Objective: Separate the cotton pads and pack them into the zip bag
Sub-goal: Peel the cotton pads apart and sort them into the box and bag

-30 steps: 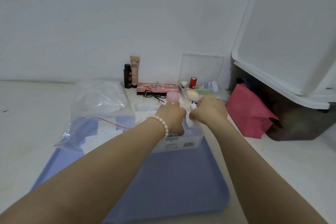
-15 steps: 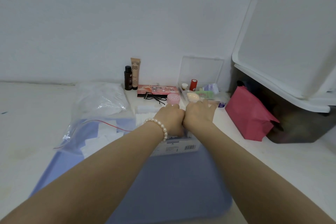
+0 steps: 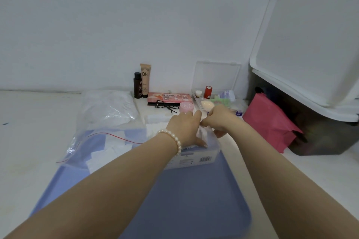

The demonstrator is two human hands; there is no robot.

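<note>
A stack of white cotton pads (image 3: 206, 135) stands in a clear plastic box (image 3: 196, 159) at the far end of the blue tray (image 3: 194, 200). My left hand (image 3: 184, 129), with a pearl bracelet on its wrist, lies over the stack, gripping it between thumb and fingers. My right hand (image 3: 220, 120) meets it from the right, its curled fingertips pinching a pad at the top of the stack. The clear zip bag (image 3: 101, 141), with a red seal line, lies open on the tray's left and holds several loose white pads.
Behind the box stand a pink jar (image 3: 186, 107), a dark bottle (image 3: 137, 85), a BB tube (image 3: 145, 80), a pink palette (image 3: 169, 97) and an open clear case (image 3: 215, 95). A pink pouch (image 3: 268, 122) and a dark lidded bin (image 3: 320, 134) are on the right.
Both hands stayed over the box of pads. My right hand came against the left, then drew slightly right and up, its fingertips still at the top of the stack.
</note>
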